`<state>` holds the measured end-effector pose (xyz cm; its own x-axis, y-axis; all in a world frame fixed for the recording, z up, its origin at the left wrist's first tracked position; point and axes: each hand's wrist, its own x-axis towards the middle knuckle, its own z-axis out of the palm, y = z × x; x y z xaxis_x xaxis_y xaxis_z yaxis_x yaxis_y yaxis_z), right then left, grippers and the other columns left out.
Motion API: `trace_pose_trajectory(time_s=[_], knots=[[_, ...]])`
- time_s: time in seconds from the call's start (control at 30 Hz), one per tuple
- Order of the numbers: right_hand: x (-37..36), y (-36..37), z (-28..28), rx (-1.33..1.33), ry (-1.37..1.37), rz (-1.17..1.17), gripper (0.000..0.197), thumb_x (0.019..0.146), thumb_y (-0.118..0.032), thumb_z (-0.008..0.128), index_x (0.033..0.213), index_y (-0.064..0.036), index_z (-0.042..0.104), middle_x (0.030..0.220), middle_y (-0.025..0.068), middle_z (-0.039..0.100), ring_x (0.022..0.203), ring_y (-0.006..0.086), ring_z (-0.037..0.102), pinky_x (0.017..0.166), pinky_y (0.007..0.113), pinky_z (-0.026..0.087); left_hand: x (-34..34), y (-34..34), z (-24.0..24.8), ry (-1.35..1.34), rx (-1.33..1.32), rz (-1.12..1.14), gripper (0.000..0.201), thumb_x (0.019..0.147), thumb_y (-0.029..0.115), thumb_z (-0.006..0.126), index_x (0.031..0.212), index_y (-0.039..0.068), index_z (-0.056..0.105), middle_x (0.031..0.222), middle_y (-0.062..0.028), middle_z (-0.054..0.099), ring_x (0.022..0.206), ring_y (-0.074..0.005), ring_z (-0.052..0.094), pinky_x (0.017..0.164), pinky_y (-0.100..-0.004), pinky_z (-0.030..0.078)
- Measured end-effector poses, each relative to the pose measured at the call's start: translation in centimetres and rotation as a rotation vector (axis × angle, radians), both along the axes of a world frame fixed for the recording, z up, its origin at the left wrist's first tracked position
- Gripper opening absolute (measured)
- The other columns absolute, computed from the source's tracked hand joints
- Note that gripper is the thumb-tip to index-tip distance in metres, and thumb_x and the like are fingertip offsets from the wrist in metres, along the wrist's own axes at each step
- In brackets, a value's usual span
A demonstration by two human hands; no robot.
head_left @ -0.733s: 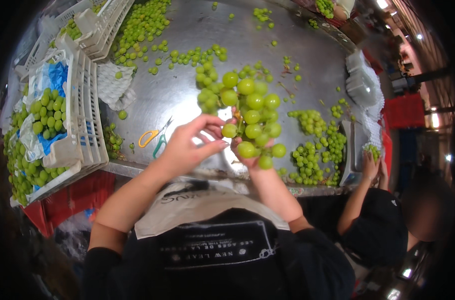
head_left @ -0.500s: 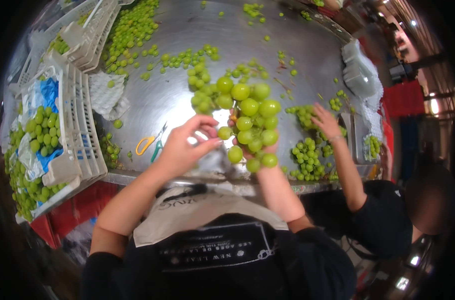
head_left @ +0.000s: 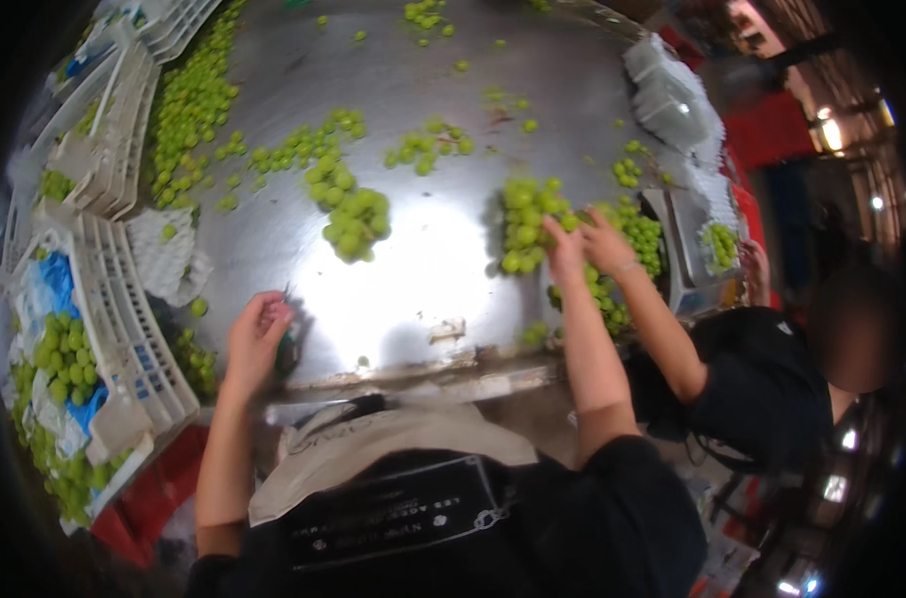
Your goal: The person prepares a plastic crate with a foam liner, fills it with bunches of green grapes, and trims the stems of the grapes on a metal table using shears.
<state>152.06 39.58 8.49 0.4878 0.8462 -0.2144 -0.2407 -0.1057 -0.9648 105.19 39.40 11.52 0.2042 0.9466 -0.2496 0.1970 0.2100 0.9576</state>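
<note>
Partly blurred, the person's bare left hand (head_left: pixel 258 329) has its fingers curled inward; whether they pinch anything cannot be told. Just right of it shows a smeared dark-green handle (head_left: pixel 287 351), the rest too covered to make out. The person's bare right hand (head_left: pixel 564 247) has its fingertips at the right edge of a plump bunch of round green grapes (head_left: pixel 524 234); whether they close on it or merely touch it is hidden. One other yellow-green grape cluster (head_left: pixel 357 224) lies between the two hands, farther out than the left, and one looser group of small green grapes (head_left: pixel 428 147) lies beyond that. Immediately right of the right hand, one hand of a co-worker (head_left: pixel 606 244) stands in the way, its forearm covering part of a heap of green bunches (head_left: pixel 644 239). Farther right sits one clear plastic punnet with grapes (head_left: pixel 720 247); ahead of it, stacked clear plastic trays (head_left: pixel 665 100) are too nested to count. Left of the left hand stand at least two slatted white plastic crates (head_left: pixel 124 329), the farthest cut off above. Glare washes out the shiny grey metal table (head_left: pixel 413 299) between the hands.
</note>
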Motion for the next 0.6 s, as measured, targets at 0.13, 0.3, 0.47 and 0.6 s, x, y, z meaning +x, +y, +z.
trace_pose_trajectory(time_s=[0.13,0.3,0.47,0.6], knots=[[1.3,0.5,0.1,-0.121,-0.593,0.034,0.063,0.077,-0.01,0.066,0.133,-0.0048,0.038,0.115,0.0119,0.056,0.1,0.0185,0.054,0.085,0.029,0.045,0.5,1.4,1.4,0.198,-0.007,0.009,0.027,0.081,0.006,0.062,0.107,0.0,0.054,0.087,-0.0032,0.056,0.078,-0.0093,0.051,0.071,-0.0211,0.044],[-1.6,1.7,2.6,-0.478,-1.257,0.139,0.079,0.071,-0.018,0.073,0.135,-0.0022,0.031,0.125,0.0216,0.047,0.114,0.0338,0.046,0.094,0.038,0.039,0.1,3.0,-1.1,0.188,0.05,-0.007,0.028,0.082,0.006,0.06,0.109,0.0,0.053,0.09,-0.005,0.057,0.079,-0.0109,0.053,0.071,-0.0218,0.045],[-13.7,4.3,5.5,-0.172,-1.012,0.442,0.088,0.072,-0.032,0.071,0.139,-0.0044,0.022,0.134,0.0195,0.038,0.124,0.0342,0.037,0.101,0.044,0.033,2.9,7.1,-4.3,-0.14,-0.17,0.147,0.036,0.087,0.018,0.055,0.118,0.002,0.049,0.106,-0.0086,0.057,0.093,-0.0158,0.055,0.08,-0.0278,0.046],[-18.7,9.1,0.3,-0.032,-0.471,0.645,0.079,0.075,-0.033,0.068,0.138,-0.0088,0.027,0.13,0.0178,0.043,0.12,0.0291,0.042,0.099,0.039,0.035,7.8,9.7,-3.9,-0.426,-0.502,0.203,0.046,0.09,0.03,0.048,0.126,0.001,0.042,0.113,-0.0117,0.055,0.103,-0.0189,0.052,0.083,-0.0328,0.044]])
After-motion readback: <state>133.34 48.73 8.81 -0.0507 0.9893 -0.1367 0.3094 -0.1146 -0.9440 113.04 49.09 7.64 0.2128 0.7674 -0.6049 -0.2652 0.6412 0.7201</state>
